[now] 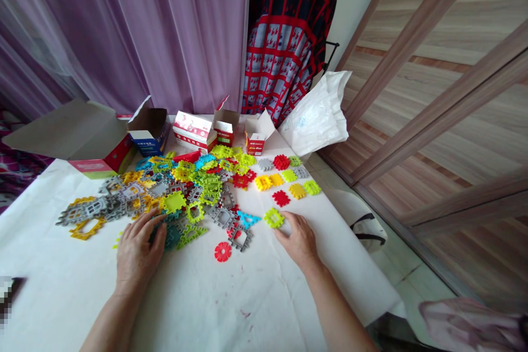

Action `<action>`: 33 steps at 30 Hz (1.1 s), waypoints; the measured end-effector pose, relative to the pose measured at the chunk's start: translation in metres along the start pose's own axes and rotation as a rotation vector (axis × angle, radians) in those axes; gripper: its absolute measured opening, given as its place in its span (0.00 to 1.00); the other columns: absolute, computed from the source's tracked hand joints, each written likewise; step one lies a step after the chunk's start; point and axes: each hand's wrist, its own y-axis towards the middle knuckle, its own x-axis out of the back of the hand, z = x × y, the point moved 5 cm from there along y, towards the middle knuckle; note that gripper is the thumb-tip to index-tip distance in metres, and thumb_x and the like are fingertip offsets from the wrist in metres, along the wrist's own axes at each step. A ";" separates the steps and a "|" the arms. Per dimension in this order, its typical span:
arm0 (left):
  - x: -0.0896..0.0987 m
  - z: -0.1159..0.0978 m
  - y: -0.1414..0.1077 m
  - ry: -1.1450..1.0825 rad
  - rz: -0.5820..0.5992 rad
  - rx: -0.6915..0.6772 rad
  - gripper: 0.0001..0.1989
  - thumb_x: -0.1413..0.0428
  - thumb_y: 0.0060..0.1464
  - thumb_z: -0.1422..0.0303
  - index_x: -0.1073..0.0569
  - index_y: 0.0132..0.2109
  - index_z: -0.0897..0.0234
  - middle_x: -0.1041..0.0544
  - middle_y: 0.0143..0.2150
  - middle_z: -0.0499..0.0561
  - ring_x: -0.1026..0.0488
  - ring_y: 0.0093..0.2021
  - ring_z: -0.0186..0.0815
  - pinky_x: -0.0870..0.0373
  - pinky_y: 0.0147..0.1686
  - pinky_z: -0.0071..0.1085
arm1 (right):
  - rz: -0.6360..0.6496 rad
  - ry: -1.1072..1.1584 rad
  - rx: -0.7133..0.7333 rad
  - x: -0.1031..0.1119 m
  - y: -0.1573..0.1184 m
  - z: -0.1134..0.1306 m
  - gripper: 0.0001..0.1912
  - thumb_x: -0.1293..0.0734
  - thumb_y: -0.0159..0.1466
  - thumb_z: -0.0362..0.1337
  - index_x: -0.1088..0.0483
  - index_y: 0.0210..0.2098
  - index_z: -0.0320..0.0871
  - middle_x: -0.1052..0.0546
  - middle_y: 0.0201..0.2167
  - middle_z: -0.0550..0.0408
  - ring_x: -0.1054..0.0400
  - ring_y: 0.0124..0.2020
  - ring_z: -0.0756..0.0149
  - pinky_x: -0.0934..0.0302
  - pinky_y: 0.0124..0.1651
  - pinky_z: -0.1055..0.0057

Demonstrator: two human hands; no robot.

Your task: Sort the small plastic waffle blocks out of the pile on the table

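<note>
Lime-green plastic building tile (274, 218) lay right of centre, just up and left of our right hand (297, 240), its fingers spread and empty; our left hand (138, 250), farther away, spread its fingers at the multicoloured tile heap (193, 192), apparently holding nothing.

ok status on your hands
Right hand at lime-green plastic notched tile. Left hand at edge of multicoloured plastic tile heap. Red plastic disc lies between them.
</note>
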 end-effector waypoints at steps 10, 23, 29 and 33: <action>-0.002 0.003 0.001 0.013 0.037 -0.011 0.22 0.55 0.66 0.54 0.21 0.48 0.61 0.21 0.56 0.60 0.23 0.55 0.51 0.30 0.56 0.51 | -0.331 0.012 -0.145 0.029 0.015 -0.057 0.22 0.30 0.61 0.50 0.28 0.49 0.44 0.19 0.42 0.45 0.25 0.43 0.54 0.30 0.48 0.58; 0.000 0.007 0.004 0.061 0.059 -0.057 0.20 0.54 0.63 0.53 0.22 0.46 0.56 0.20 0.56 0.56 0.22 0.53 0.48 0.26 0.54 0.47 | -0.502 0.063 -0.367 0.018 0.066 -0.154 0.30 0.31 0.57 0.47 0.34 0.56 0.42 0.19 0.46 0.44 0.26 0.43 0.56 0.31 0.52 0.55; -0.001 0.010 0.006 0.008 0.046 -0.017 0.21 0.54 0.61 0.51 0.22 0.45 0.57 0.20 0.54 0.59 0.22 0.50 0.54 0.26 0.53 0.54 | -0.467 0.076 -0.361 0.013 0.066 -0.158 0.30 0.31 0.58 0.47 0.33 0.57 0.41 0.19 0.45 0.43 0.26 0.42 0.56 0.30 0.49 0.56; 0.000 0.010 0.006 -0.018 0.071 -0.006 0.19 0.52 0.59 0.52 0.22 0.46 0.55 0.20 0.55 0.58 0.22 0.51 0.54 0.27 0.54 0.55 | -0.430 0.079 -0.389 0.010 0.066 -0.161 0.29 0.31 0.58 0.46 0.33 0.57 0.42 0.19 0.46 0.44 0.26 0.43 0.57 0.31 0.50 0.57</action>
